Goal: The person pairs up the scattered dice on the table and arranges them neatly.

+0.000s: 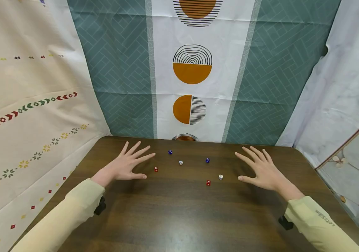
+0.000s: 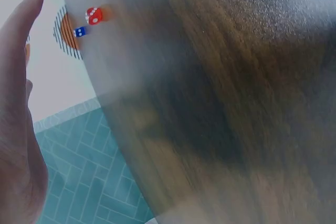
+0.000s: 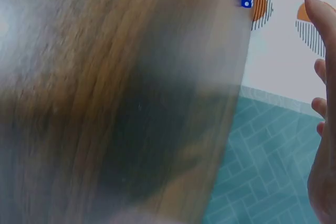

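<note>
Both hands hover over a dark wooden table with fingers spread and nothing in them. My left hand (image 1: 127, 163) is at the left, its thumb pointing towards a red die (image 1: 156, 169) close by. Past that die lie a white die (image 1: 180, 162) and a blue die (image 1: 170, 152) farther back. At the right is my right hand (image 1: 260, 170); nearest to it lies a second white die (image 1: 220, 177). Another red die (image 1: 208, 182) and another blue die (image 1: 207, 160) sit just left of that one. A red die (image 2: 94, 16) also shows beyond the thumb in the left wrist view.
The wooden table (image 1: 179, 213) has rounded back corners. Behind it hangs a teal and white curtain (image 1: 122, 70) with orange circles. A cream patterned cloth (image 1: 34, 105) hangs on the left, a white marbled cloth (image 1: 339, 87) on the right. Dark wrist devices (image 1: 100, 205) sit under both sleeves.
</note>
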`<act>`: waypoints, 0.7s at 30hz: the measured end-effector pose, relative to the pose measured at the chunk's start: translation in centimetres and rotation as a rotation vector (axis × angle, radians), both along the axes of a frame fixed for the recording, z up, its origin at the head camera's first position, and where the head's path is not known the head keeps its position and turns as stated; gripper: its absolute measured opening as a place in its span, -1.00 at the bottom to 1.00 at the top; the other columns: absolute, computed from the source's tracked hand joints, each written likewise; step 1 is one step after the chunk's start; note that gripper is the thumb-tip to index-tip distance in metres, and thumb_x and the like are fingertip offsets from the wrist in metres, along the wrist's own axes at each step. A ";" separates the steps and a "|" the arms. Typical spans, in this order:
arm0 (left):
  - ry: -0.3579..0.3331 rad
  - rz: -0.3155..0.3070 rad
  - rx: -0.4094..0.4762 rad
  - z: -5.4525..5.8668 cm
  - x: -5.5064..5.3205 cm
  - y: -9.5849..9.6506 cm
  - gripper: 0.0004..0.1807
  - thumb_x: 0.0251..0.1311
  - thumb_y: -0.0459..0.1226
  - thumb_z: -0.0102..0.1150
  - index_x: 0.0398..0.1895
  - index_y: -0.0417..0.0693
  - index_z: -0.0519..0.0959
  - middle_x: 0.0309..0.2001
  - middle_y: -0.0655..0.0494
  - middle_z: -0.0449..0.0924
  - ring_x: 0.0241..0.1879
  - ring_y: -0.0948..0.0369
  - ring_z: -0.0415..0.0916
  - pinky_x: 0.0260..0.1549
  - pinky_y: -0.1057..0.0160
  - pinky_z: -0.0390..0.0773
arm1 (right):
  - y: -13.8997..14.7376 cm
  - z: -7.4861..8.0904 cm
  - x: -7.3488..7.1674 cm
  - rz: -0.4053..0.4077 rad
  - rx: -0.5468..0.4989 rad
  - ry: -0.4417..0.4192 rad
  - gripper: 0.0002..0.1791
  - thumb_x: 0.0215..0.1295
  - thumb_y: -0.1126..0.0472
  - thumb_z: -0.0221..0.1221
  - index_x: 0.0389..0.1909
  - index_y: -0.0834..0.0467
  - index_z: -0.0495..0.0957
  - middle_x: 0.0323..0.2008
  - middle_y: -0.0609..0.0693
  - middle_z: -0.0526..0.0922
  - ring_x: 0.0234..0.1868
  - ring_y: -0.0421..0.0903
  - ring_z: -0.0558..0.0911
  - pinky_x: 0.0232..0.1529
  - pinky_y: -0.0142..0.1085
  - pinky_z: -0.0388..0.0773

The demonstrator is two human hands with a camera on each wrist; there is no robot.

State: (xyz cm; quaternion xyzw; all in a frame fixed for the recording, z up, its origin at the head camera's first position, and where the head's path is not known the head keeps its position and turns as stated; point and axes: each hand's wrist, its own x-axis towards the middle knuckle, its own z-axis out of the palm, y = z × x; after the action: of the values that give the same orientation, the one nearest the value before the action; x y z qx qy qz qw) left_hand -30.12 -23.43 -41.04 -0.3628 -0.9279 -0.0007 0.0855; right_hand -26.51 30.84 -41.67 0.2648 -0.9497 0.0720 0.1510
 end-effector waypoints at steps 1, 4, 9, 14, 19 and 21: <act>0.000 -0.003 0.007 0.0 0.0 0.0 -0.07 0.12 0.28 0.20 0.54 0.33 0.12 0.60 0.07 -0.04 0.57 -0.21 -0.21 0.34 -0.49 -0.27 | -0.2 0.0 0.0 -0.001 -0.005 -0.004 -0.07 0.15 -0.33 0.26 0.52 -0.20 0.14 0.55 0.09 0.09 0.52 0.27 0.07 0.36 0.38 -0.12; 0.000 -0.003 0.022 -0.3 0.1 0.0 -0.07 0.11 0.31 0.18 0.54 0.33 0.13 0.60 0.07 -0.03 0.57 -0.21 -0.19 0.34 -0.50 -0.25 | -0.7 0.0 0.1 -0.003 -0.022 -0.024 -0.07 0.15 -0.32 0.26 0.51 -0.19 0.14 0.54 0.10 0.10 0.52 0.27 0.06 0.37 0.37 -0.14; -0.038 0.013 0.050 -0.8 0.3 0.1 -0.06 0.13 0.31 0.16 0.55 0.34 0.08 0.60 0.09 -0.05 0.58 -0.18 -0.23 0.36 -0.48 -0.31 | -1.8 -0.3 0.3 0.004 -0.051 -0.052 -0.08 0.17 -0.31 0.25 0.52 -0.18 0.13 0.54 0.10 0.11 0.53 0.25 0.06 0.38 0.35 -0.14; -0.060 0.002 0.081 -1.2 0.6 0.5 -0.07 0.14 0.25 0.22 0.55 0.31 0.10 0.60 0.07 -0.05 0.58 -0.17 -0.23 0.36 -0.48 -0.28 | -3.2 -0.5 0.5 0.018 -0.087 -0.062 -0.10 0.19 -0.31 0.24 0.51 -0.19 0.14 0.53 0.05 0.13 0.54 0.21 0.06 0.40 0.32 -0.15; -0.079 -0.014 0.110 -1.5 0.9 1.3 -0.09 0.14 0.22 0.24 0.54 0.29 0.13 0.60 0.06 -0.04 0.58 -0.17 -0.22 0.35 -0.49 -0.24 | -4.7 -0.9 0.6 0.031 -0.116 -0.038 -0.15 0.22 -0.26 0.25 0.49 -0.11 0.20 0.49 0.07 0.21 0.52 0.20 0.09 0.40 0.31 -0.13; -0.097 -0.017 0.119 -1.6 1.0 1.5 -0.09 0.15 0.22 0.23 0.55 0.30 0.11 0.60 0.07 -0.05 0.58 -0.16 -0.23 0.36 -0.47 -0.24 | -5.3 -1.0 0.6 0.027 -0.128 -0.025 -0.17 0.23 -0.21 0.26 0.47 -0.05 0.24 0.46 0.10 0.26 0.49 0.21 0.14 0.37 0.32 -0.07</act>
State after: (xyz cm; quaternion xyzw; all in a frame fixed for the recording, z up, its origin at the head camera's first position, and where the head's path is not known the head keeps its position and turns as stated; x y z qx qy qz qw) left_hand -29.10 -21.91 -42.62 -0.3644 -0.9262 -0.0743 0.0619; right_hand -25.94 25.56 -42.69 0.2664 -0.9413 0.1381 0.1549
